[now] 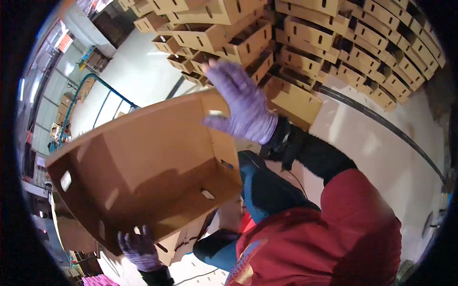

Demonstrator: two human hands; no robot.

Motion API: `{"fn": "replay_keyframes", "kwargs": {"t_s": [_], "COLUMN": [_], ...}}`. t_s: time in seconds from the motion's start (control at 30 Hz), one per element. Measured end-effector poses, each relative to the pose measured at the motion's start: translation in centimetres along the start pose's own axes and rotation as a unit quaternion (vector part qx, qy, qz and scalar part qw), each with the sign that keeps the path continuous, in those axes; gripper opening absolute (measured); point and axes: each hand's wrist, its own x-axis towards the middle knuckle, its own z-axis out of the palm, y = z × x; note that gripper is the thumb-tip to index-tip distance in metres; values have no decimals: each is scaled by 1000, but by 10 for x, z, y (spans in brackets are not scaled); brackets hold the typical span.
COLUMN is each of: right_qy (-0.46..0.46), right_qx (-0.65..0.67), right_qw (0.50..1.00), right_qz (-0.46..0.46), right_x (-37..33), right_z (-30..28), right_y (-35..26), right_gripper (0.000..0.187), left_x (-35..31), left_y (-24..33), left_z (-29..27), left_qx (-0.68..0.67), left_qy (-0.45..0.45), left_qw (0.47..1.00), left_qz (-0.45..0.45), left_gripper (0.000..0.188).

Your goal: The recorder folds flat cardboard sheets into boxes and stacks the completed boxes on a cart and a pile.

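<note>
Head view: over at ten o'clock, a blue-green rail (106,85) is bending along behind the box. At nine o'clock, a big brown cardboard box (138,148) is showing me its inside, and dark shadows are falling across it. Some small holes are letting light through its sides. Down at seven o'clock, something bright pink (99,280) is peeking up from the edge. Just beside that, the left hand (141,255) is wearing a purple glove. Its fingers are spreading over the box's low edge, but I cannot tell if it is gripping. Up near twelve o'clock, the right hand (243,106), purple too, is opening wide in front of the box's right end. It is holding nothing. At five o'clock, the person is wearing a red top (329,238) and dark blue trousers (267,190). From twelve round to two o'clock, lots of cardboard boxes (312,35) are standing in tall piles. Near three o'clock, a dark strip (381,121) is curving across the pale floor (400,167).
</note>
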Motion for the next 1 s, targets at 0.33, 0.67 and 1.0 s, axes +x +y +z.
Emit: {"fn": "replay_keyframes", "kwargs": {"t_s": [0.33, 0.67, 1.0], "right_qy": [-449, -327, -207], "right_qx": [22, 114, 242], "right_qw": [869, 912, 903], "right_qz": [206, 218, 288], "right_x": [-72, -159, -205], "right_z": [-20, -20, 29], "right_y": [92, 108, 199], "right_gripper": [65, 57, 36], "left_x": [83, 117, 58], "left_y": [32, 51, 33], "left_z": [38, 68, 25], "left_qx": [-70, -67, -84], "left_qy": [-29, 2, -29], "left_qw": [992, 976, 984], "left_qz": [101, 206, 155], "left_gripper": [22, 30, 26]}}
